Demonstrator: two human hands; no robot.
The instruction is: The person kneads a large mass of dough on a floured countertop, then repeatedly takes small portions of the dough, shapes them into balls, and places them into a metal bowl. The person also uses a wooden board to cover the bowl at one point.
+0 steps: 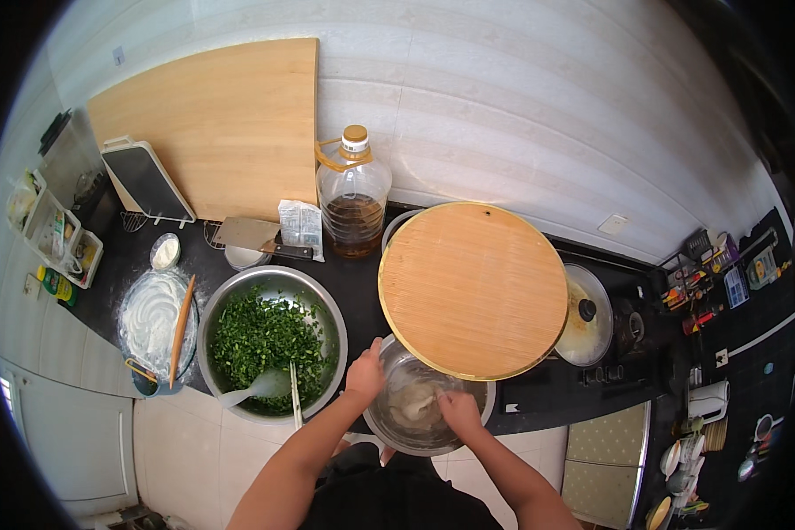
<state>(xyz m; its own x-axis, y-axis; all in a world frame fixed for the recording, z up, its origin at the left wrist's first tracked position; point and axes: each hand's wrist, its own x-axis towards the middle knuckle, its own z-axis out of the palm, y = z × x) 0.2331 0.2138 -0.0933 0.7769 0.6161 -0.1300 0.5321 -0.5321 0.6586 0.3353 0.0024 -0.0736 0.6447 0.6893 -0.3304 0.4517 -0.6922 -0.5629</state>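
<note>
Pale dough [412, 404]: low in the steel mixing bowl [442, 444], near the middle of its floor. Lies to the left of the fingertips of the right hand [459, 412], at or nearly touching them. Long axis hard to fix; the mass is a loose lump, seemingly drawn out a little toward that hand. Right hand is the nearer; left hand [367, 373] is at the bowl's left rim, apart from the dough.

Look of it: off-white, soft, wet-seeming, folded and uneven, edges smeared. A dull film over the bowl's wall around it.

Fingers: right ones curled in and bunched, little gap showing; cannot tell whether they pinch dough. Left ones lie along and over the rim, one reaching up toward the far side, the others mostly hidden; cannot tell how tightly they hold.

Outward from the mixing bowl. Behind and right: round wooden board [474, 290], overhanging the far rim in this view. Behind, slightly left: big clear bottle [355, 208], dark liquid low inside. Left: larger steel basin [336, 353] of chopped greens [261, 340], a translucent spatula [265, 385] resting in them. Farther left, past the basin: floured round tray [150, 314], rolling pin [182, 327] lying across its right part. Right, beyond the board: pan with a glass lid [596, 331], dark knob on top.
</note>
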